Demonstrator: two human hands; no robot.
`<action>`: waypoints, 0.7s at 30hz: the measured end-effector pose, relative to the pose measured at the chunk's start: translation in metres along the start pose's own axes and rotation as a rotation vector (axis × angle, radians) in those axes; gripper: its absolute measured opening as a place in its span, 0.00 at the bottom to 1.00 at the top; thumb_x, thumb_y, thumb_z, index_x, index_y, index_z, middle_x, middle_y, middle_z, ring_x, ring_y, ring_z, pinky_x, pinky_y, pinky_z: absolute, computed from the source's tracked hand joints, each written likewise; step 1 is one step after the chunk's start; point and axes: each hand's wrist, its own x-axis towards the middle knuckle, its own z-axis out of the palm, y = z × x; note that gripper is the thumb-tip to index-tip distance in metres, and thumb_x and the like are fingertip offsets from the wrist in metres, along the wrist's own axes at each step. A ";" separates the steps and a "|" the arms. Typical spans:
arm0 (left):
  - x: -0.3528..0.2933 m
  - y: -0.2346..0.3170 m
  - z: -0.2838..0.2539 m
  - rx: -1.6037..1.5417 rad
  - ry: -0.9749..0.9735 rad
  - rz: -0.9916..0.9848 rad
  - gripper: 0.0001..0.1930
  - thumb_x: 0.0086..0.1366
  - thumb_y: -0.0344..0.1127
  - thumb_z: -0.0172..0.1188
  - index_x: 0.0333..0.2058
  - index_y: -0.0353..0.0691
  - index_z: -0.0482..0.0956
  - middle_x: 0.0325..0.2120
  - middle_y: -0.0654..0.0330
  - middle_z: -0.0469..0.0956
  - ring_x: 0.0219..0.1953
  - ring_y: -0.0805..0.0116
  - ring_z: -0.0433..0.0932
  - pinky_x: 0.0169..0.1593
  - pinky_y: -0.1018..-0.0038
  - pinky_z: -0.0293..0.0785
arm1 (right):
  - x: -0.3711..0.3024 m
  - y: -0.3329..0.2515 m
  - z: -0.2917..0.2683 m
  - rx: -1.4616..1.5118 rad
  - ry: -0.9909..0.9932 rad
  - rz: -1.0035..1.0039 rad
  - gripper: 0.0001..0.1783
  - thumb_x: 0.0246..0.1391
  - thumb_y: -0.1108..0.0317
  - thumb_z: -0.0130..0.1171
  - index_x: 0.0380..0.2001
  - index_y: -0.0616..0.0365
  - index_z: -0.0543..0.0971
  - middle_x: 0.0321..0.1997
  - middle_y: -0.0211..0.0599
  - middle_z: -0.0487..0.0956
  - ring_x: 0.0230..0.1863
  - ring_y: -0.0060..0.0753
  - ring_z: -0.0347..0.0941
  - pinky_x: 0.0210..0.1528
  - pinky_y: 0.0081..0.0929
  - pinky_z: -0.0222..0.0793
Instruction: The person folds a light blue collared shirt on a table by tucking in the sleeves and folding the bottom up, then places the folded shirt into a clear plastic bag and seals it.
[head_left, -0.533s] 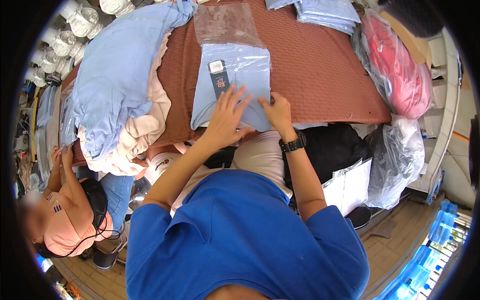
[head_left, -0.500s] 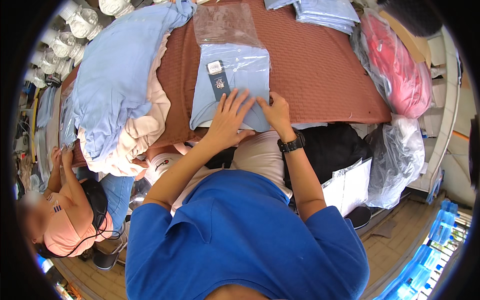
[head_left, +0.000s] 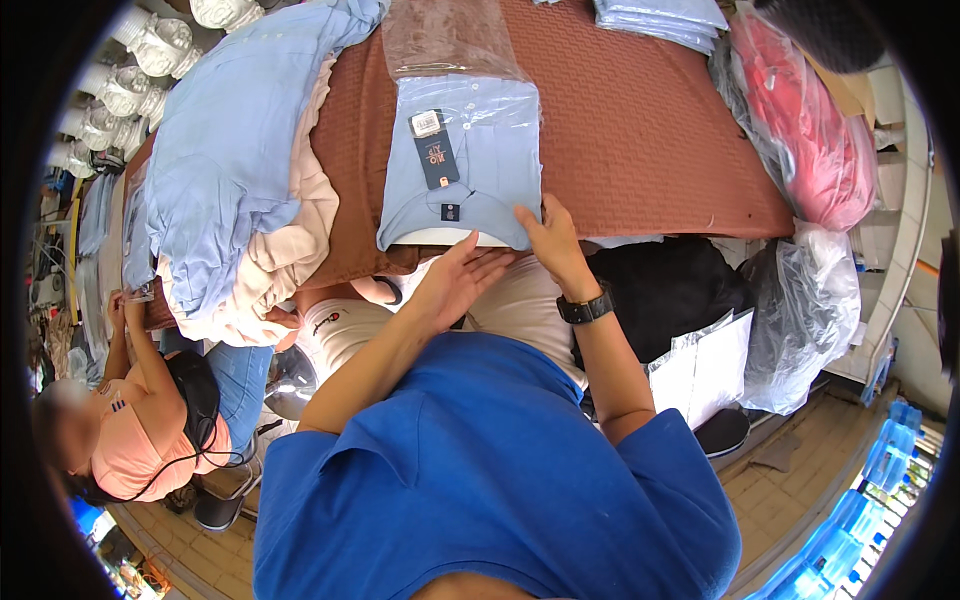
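A folded light blue shirt (head_left: pixel 500 165) lies on the brown-covered table in front of me, mostly inside a clear plastic bag (head_left: pixel 445 35) whose loose end stretches away from me. A dark hang tag (head_left: pixel 434 155) rests on the shirt, and a small dark neck label (head_left: pixel 450 212) shows at the collar. White backing shows along the shirt's near edge. My right hand (head_left: pixel 556 245) grips the near right corner, thumb on top, the other fingers at the side. At the near edge, my left hand (head_left: pixel 460 282) is open, fingers stretched, palm turned partly up.
Loose light blue garments (head_left: pixel 235 150) lie over cream ones (head_left: pixel 300 240) at the left. Bagged blue shirts (head_left: pixel 665 20) are stacked at the far right, beside a red bagged bundle (head_left: pixel 795 130). A person (head_left: pixel 160 400) sits at the left edge, handling clear plastic.
My left hand has come off the shirt's front toward me and turned its palm up, uncovering the collar and neck label. My right hand stays at the right corner.
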 end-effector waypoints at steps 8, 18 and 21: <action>0.043 0.004 0.026 -0.260 -0.019 0.373 0.26 0.73 0.45 0.56 0.59 0.30 0.66 0.56 0.49 0.72 0.56 0.56 0.74 0.66 0.59 0.69 | -0.005 -0.040 -0.007 0.526 -0.096 0.250 0.22 0.66 0.68 0.59 0.54 0.78 0.71 0.45 0.51 0.81 0.41 0.33 0.81 0.43 0.32 0.83; 0.052 0.004 0.016 -0.085 0.126 0.530 0.20 0.68 0.25 0.59 0.57 0.29 0.69 0.53 0.52 0.76 0.56 0.61 0.78 0.61 0.63 0.76 | 0.039 -0.023 -0.030 -0.475 0.224 -0.362 0.18 0.62 0.68 0.61 0.51 0.65 0.73 0.45 0.55 0.79 0.38 0.62 0.77 0.39 0.48 0.75; 0.046 0.010 0.017 -0.064 0.128 0.526 0.21 0.68 0.24 0.59 0.58 0.29 0.68 0.54 0.52 0.75 0.57 0.60 0.77 0.62 0.63 0.75 | 0.065 -0.025 -0.027 -0.525 0.321 -0.546 0.19 0.57 0.71 0.63 0.51 0.63 0.73 0.46 0.54 0.77 0.46 0.61 0.74 0.45 0.48 0.73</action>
